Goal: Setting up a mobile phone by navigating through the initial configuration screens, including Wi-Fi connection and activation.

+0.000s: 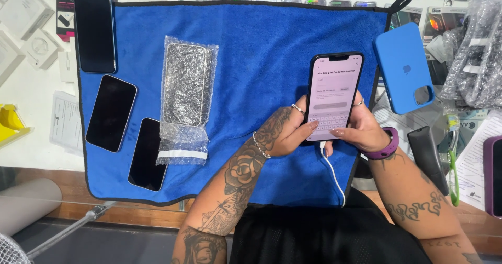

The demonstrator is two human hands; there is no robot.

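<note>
Both of my hands hold a dark smartphone (334,89) with a lit screen that displays a form and a keyboard. My left hand (285,130) grips its left edge, thumb on the keyboard. On the right edge sits my right hand (361,128), its thumb also on the screen. A white cable (334,175) is plugged into the phone's bottom. The phone hovers over a blue towel (251,49).
Three dark-screened phones (95,30) (111,112) (147,154) lie on the towel's left part, beside a bubble-wrapped phone (185,94). A blue phone case (403,68) lies to the right, near a black object (426,157). White boxes (21,13) sit at the far left.
</note>
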